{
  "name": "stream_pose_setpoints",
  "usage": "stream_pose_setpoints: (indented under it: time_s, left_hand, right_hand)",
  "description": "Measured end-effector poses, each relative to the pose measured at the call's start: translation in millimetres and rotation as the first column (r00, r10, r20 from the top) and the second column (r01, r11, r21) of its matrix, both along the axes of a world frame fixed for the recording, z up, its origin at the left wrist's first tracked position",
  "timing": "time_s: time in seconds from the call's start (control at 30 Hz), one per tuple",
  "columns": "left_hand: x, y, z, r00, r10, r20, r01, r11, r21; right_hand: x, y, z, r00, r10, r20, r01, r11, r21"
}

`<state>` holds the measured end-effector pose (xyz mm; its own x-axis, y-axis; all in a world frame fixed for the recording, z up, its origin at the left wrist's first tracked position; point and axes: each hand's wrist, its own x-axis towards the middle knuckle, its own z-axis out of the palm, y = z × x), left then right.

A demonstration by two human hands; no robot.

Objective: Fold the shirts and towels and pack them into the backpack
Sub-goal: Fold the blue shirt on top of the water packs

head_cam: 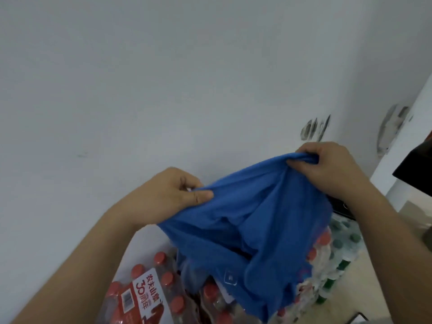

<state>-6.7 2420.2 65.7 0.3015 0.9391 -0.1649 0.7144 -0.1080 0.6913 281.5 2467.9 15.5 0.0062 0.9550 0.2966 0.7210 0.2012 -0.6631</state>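
A blue shirt hangs in the air in front of a white wall, stretched between both hands. My left hand pinches its top edge on the left, thumb over the cloth. My right hand grips a bunched part of the top edge higher up on the right. The shirt's lower part droops over the bottle packs below. No backpack or towel is in view.
Shrink-wrapped packs of water bottles with red caps stand on the floor below the shirt. More packs with green caps lie to the right. A dark object juts in at the right edge. The white wall fills the upper view.
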Motion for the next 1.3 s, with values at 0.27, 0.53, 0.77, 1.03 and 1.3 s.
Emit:
stream_pose_setpoints:
  time_s: [0.27, 0.53, 0.77, 1.03, 1.3]
  left_hand:
    - [-36, -32, -34, 0.982, -0.174, -0.067, 0.137, 0.916, -0.377]
    - [-75, -94, -45, 0.587, 0.362, 0.724, -0.263, 0.931, -0.252]
    - [-72, -121, -25, 0.642, 0.334, 0.690, -0.207, 0.942, -0.263]
    - [-160, -215, -36, 0.661, 0.307, 0.685, -0.219, 0.952, -0.215]
    - [-166, -297, -59, 0.755, 0.225, 0.616, -0.238, 0.969, -0.063]
  right_hand:
    - [-1, 62, 1, 0.957, -0.254, 0.141, 0.221, 0.952, 0.212]
    - [-57, 45, -40, 0.941, -0.016, 0.338, 0.080, 0.981, -0.175]
    - [-189, -96, 22, 0.534, 0.759, -0.372, -0.846, 0.483, -0.228]
    - [-261, -167, 52, 0.791, 0.607, 0.077, -0.610, 0.792, 0.015]
    - [-292, -248, 110, 0.675, 0.602, -0.426, -0.609, 0.781, 0.137]
